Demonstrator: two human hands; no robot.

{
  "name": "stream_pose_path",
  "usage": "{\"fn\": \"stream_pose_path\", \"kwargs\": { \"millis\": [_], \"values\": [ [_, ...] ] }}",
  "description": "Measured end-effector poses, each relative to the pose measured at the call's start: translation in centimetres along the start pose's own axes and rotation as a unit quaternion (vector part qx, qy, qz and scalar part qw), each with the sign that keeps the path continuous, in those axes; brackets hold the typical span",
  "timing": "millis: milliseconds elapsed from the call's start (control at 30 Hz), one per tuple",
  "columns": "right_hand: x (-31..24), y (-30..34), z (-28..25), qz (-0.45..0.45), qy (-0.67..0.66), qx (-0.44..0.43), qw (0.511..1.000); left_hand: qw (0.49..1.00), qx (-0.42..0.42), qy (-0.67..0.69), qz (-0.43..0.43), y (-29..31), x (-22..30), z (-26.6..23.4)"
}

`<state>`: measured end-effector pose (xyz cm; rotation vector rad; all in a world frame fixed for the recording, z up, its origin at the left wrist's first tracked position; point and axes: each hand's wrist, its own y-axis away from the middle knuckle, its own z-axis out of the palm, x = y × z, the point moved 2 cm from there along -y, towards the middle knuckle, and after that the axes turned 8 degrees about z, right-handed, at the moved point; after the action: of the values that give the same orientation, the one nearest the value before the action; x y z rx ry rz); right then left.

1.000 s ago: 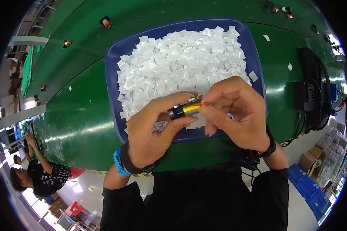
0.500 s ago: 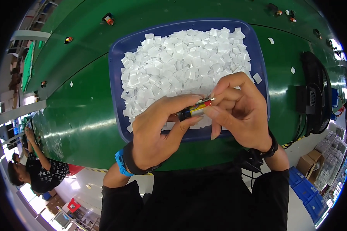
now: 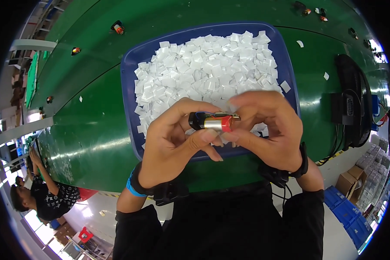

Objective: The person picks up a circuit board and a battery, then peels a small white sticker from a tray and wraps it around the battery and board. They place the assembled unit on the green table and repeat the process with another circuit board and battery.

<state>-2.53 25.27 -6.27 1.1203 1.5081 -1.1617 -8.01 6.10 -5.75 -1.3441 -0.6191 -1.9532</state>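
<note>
You hold a small cylindrical component with a silver metal body, black end cap and red end over the near half of a dark blue, round-cornered plastic tray. It lies nearly level, black cap toward your left, a narrow strip with a blue wire along its upper side. Your left hand grips it between thumb and fingers, closed narrowly. Your right hand is at the red end, fingers curled; whether they pinch it cannot be told. Thin square white pieces lie heaped in the tray, one apart by its right edge. The tray stands on a glossy green counter, near its front edge. A black mesh-covered device stands toward the counter's right end.
</note>
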Motion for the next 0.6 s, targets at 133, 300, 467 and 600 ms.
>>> {"fn": "stream_pose_path", "kwargs": {
  "millis": [133,300,467,600],
  "values": [
    [0.36,0.49,0.28,0.030,-0.069,0.075,0.994,0.992,0.006,-0.111,0.057,0.08,0.02,0.20],
    [0.15,0.33,0.56,0.109,-0.172,0.105,0.973,0.978,0.026,-0.180,0.105,0.25,-0.13,0.46],
    [-0.37,-0.07,0.14,0.209,-0.297,0.001,0.932,0.989,0.051,-0.103,0.098,0.45,-0.64,0.74],
    [0.61,-0.09,-0.03,0.249,-0.387,-0.057,0.886,0.983,0.004,-0.136,0.122,0.67,-0.70,0.51]
  ]
}}
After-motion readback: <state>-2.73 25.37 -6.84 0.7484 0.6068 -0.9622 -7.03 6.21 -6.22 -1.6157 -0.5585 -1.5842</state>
